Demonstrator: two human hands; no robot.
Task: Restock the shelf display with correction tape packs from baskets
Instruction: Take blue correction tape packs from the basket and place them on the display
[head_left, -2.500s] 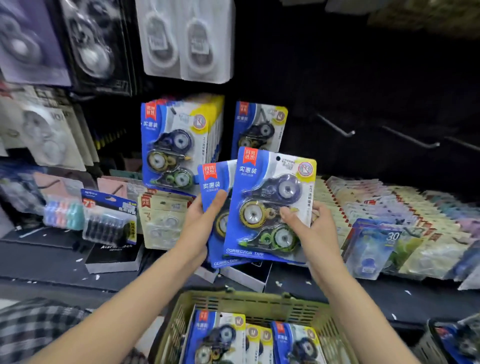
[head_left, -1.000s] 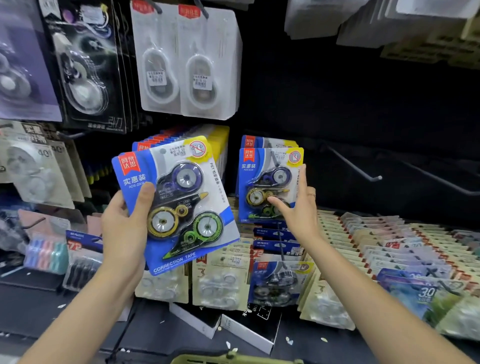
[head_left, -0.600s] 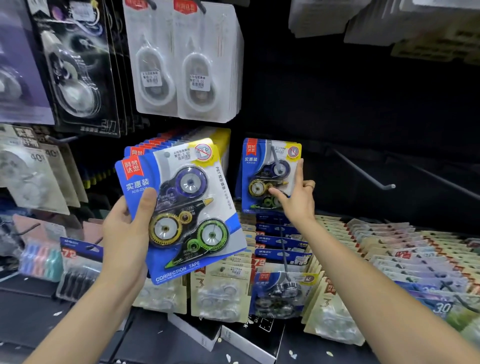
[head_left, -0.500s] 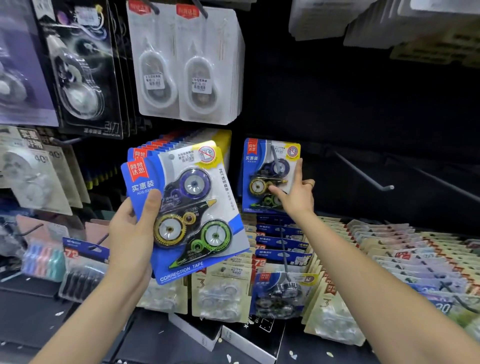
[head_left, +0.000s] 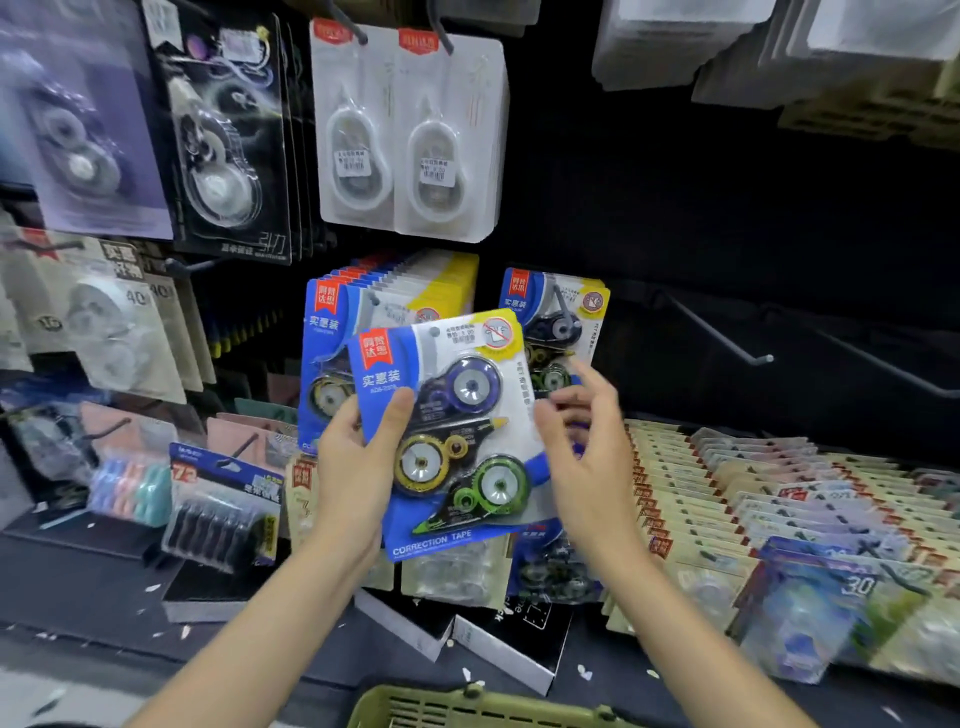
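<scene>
Left hand (head_left: 358, 467) grips a correction tape pack (head_left: 457, 431) by its left edge, thumb across the front, fingers behind. Pack is tilted a bit, held in front of the pegboard at centre, label "CORRECTION TAPE" at the bottom. Right hand (head_left: 587, 447) is just beside the pack's right edge, fingers loosely spread and motion-blurred; can't tell if they touch the card, nothing held in it.

Behind the held pack: a thick hanging stack of same blue packs (head_left: 363, 306) on the left, partly blocked by it, and a thin hanging set (head_left: 561, 312) on the right peg, its lower half hidden by the right hand's fingers. Bare metal hook (head_left: 722, 335) further right, sticking out from the dark back panel.

Above: two white blister packs (head_left: 405, 135) on hooks, black-carded packs (head_left: 228, 140) to their left (blurry). Far left: beige carded tapes (head_left: 104, 317). Low left: a black refill pack (head_left: 223, 514) and a pastel multi-pack (head_left: 130, 488).

Right side: rows of beige and pastel packs (head_left: 753, 493) lying overlapped on the shelf, well apart from the left hand.

Near edge, bottom centre: rim of an olive-green basket (head_left: 467, 709) (only the top edge in view, contents not visible).
</scene>
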